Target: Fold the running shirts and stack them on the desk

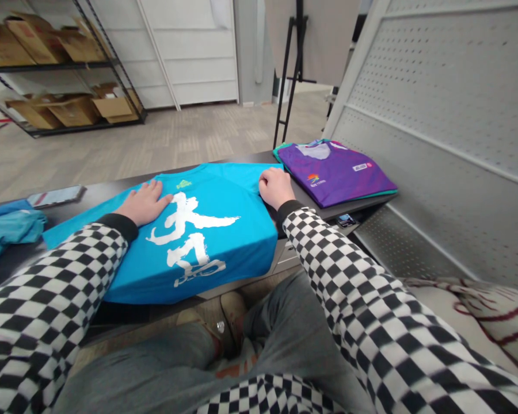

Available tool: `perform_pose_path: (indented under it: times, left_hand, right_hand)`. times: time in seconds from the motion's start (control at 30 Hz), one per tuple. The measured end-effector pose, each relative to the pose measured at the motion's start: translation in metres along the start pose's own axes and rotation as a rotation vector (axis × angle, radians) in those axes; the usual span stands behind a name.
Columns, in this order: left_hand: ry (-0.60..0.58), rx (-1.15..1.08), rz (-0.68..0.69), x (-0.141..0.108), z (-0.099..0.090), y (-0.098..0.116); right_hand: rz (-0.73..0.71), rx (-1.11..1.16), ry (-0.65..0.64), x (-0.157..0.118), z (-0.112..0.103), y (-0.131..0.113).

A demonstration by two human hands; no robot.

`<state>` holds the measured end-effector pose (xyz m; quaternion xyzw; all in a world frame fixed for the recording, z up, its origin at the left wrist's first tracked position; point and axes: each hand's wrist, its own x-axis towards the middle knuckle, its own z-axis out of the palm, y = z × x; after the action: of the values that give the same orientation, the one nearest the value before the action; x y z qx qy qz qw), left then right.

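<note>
Across a dark tabletop (103, 192) lies a blue shirt (237, 247), its lower part over the near edge. At its ten o'clock the left hand (143, 206) rests flat, fingers (154, 190) spread; at two, the right hand (277, 188) curls against a sleeve (244, 175), whether pinching I cannot tell. Beyond that lies a folded purple shirt (339, 175).
</note>
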<state>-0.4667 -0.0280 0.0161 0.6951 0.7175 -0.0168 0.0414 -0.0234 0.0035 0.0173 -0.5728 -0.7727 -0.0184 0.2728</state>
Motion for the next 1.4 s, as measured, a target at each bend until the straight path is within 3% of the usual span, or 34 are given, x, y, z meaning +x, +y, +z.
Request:
perform_pose_path:
  times: [0.1, 0.23, 0.4, 0.57, 0.73, 1.0, 1.17, 1.23, 1.4]
  left_hand:
    - [-0.032, -0.003, 0.024, 0.001, 0.007, 0.000]
    - [-0.097, 0.054, -0.011, 0.013, -0.003, 0.001]
    - [0.028, 0.023, 0.080, 0.012, -0.004, 0.035]
    - [-0.006, 0.012, 0.146, 0.001, 0.007, 0.052]
    - [-0.063, 0.018, 0.113, 0.005, -0.004, 0.061]
    - [-0.009, -0.025, 0.250, -0.015, 0.002, 0.102]
    - [-0.094, 0.032, 0.229, -0.006, -0.015, 0.108]
    - [-0.069, 0.042, 0.243, -0.002, -0.020, 0.117]
    - [0.008, -0.052, 0.388, -0.004, -0.002, 0.146]
  right_hand:
    - [0.008, -0.007, -0.017, -0.001, -0.003, -0.002]
    - [0.001, -0.016, -0.020, -0.001, -0.001, -0.002]
    - [0.004, -0.008, -0.016, 0.000, 0.002, -0.001]
    - [0.002, 0.001, -0.016, 0.002, 0.002, -0.002]
    - [0.005, -0.001, -0.014, 0.001, 0.002, -0.001]
    - [-0.005, 0.006, -0.003, 0.002, 0.003, 0.000]
    - [0.003, 0.008, -0.007, 0.002, 0.003, 0.000]
    - [0.011, 0.003, -0.009, 0.002, 0.002, -0.001]
    - [0.014, 0.004, 0.000, 0.001, 0.004, 0.001]
